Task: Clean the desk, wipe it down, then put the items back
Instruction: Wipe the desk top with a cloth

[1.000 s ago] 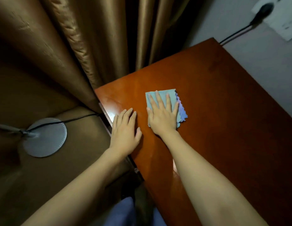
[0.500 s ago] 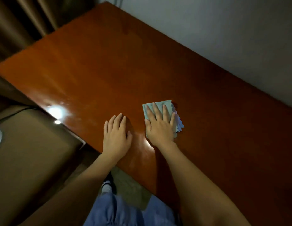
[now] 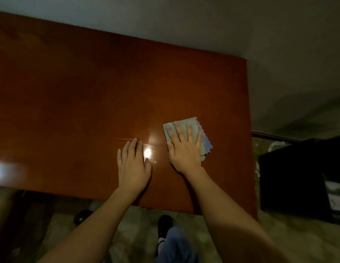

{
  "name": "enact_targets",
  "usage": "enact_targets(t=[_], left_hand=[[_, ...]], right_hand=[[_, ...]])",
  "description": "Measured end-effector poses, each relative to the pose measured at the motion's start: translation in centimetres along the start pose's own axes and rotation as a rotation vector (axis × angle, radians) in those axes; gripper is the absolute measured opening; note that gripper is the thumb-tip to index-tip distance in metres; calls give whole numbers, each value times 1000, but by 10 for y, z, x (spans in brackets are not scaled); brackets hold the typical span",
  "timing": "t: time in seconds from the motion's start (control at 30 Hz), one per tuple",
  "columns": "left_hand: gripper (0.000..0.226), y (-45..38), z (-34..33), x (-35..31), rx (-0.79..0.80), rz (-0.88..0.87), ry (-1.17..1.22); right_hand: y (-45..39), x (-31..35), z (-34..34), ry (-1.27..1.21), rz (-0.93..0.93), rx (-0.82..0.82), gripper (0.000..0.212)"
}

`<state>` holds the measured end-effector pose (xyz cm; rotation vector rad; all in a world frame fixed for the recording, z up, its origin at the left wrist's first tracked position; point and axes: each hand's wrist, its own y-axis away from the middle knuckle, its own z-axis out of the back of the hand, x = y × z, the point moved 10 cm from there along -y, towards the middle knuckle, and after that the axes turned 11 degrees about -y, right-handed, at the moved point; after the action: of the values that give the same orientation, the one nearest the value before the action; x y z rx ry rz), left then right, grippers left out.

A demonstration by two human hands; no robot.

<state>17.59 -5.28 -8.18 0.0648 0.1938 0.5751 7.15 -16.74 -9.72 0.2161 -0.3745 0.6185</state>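
The right grip [image 3: 184, 149] is released, fingers flat, pressing the folded pale-green cloth [image 3: 186, 128] beneath it onto the glossy reddish-brown wooden surface [image 3: 79, 92]. Left grip [image 3: 133, 166] rests flat alongside. Wiping step; next, sweep toward unwiped areas.

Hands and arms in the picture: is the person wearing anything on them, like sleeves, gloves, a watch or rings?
No. The left hand and right hand are bare: no gloves, and no rings that can be made out in the dim light. Both forearms are bare right to the bottom edge of the picture, with no sleeves, watch or bracelet in view. Lower down, blue trousers and a dark shoe show.
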Motion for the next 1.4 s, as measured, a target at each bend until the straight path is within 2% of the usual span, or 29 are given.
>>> enact_targets(t=[0.33, 0.5, 0.73, 0.97, 1.13, 1.4], left_hand=[[59, 24, -29, -130, 28, -192, -16], [54, 26, -32, -139, 17, -179, -17], [56, 27, -32, -139, 24, -202, -28], [56, 29, -30, -121, 69, -306, 6], [56, 23, -21, -80, 59, -253, -10], [55, 0, 6, 44, -34, -98, -10]], right_hand=[[73, -137, 57, 7, -243, -142, 54], [97, -166, 61, -7, -337, -100, 62], [122, -164, 56, -21, -396, -102, 62], [107, -136, 43, 18, -366, -117, 56], [76, -79, 20, 14, -270, -104, 54], [12, 42, -24, 86, -61, -66, 55]])
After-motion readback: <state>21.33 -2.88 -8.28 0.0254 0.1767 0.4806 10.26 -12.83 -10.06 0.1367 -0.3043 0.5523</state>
